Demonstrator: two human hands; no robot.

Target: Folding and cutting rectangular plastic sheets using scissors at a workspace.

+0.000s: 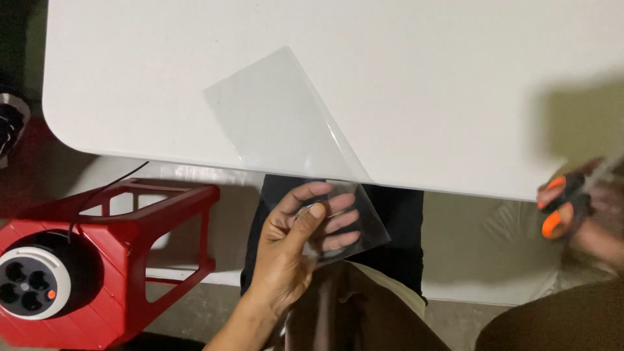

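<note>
Holding: left hand [296, 244] pinches one clear, thin plastic sheet [286, 120] between thumb and spread fingers, at its near corner.
Sheet: its far part lies up on the white table [455, 78] beyond the hand.
Right hand [595, 218]: blurred, closed around one pair of orange-handled scissors [559, 205].
Left of the hand: one red plastic stool [130, 260], one white cable reel [29, 283].
Floor: grey concrete.

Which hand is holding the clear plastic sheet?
The left hand pinches the clear plastic sheet at its lower edge; the right hand grips orange-handled scissors instead.
</note>
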